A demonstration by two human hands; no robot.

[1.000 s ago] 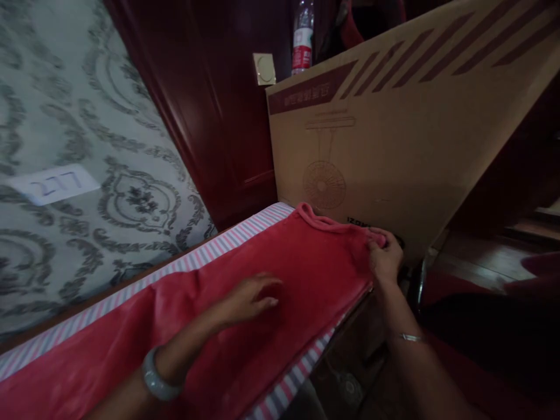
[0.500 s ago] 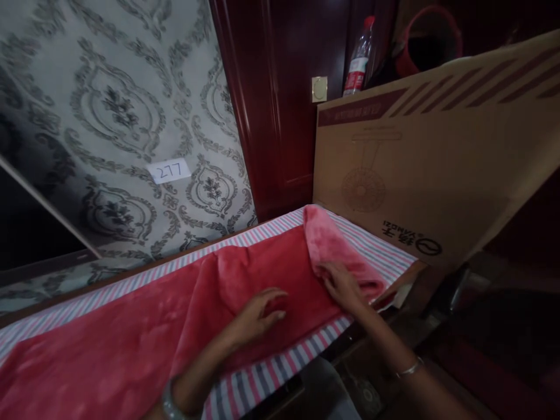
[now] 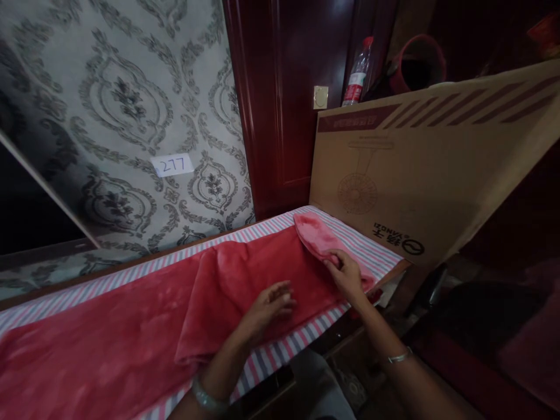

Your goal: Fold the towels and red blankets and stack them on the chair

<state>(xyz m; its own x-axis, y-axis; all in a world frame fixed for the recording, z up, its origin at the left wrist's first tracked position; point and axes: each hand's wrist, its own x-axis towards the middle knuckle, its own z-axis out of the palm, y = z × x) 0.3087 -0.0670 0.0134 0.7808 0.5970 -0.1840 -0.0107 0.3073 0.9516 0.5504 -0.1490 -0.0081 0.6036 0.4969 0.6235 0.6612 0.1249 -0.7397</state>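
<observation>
A long red plush blanket [image 3: 100, 332] lies along a striped cloth [image 3: 385, 251], with a raised fold near its middle. At the far right its end is turned back, showing a lighter pink side. My right hand [image 3: 347, 274] pinches the edge of that turned-back end between thumb and fingers. Over the red part, left of it, my left hand [image 3: 271, 306] hovers with fingers loosely bent and apart, holding nothing. Each wrist wears a bangle.
Behind the right end stands a large cardboard box [image 3: 420, 175]. A plastic bottle [image 3: 359, 73] with a red cap shows above it. A patterned wall [image 3: 126, 99] with a "277" label [image 3: 172, 164] and a dark red door [image 3: 289, 105] border the back.
My right hand has lifted the edge of the turned-back end slightly. My left hand has shifted a little to the right. The view has moved slightly.
</observation>
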